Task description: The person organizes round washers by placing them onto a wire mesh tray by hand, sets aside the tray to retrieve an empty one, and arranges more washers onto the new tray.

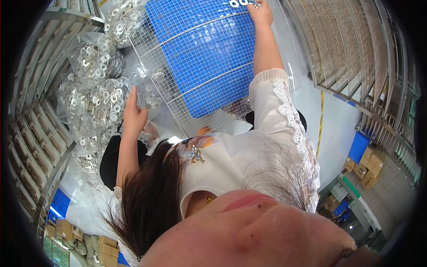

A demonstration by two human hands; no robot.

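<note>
My right hand [261,14] is at the far right corner of a wire mesh rack [178,33], its fingers pinched on a small pale ring-shaped part [256,5]. Two similar white rings [234,4] lie on the mesh just left of those fingers. Beneath the mesh shows a blue plastic tray or sheet [209,62]. My left hand [134,116] is held beside the rack's left edge, fingers stretched out and thumb apart, with nothing visible in it. Right by it is a clear plastic bag of many pale metal-looking rings [106,100].
More bags of rings [95,62] are heaped along the left. Slatted metal racks [40,147] stand at the left, and stacked mesh shelves [351,49] at the right. Cardboard boxes [371,162] and a blue bin [358,147] sit behind on the right. Yellow tape [320,129] marks the floor.
</note>
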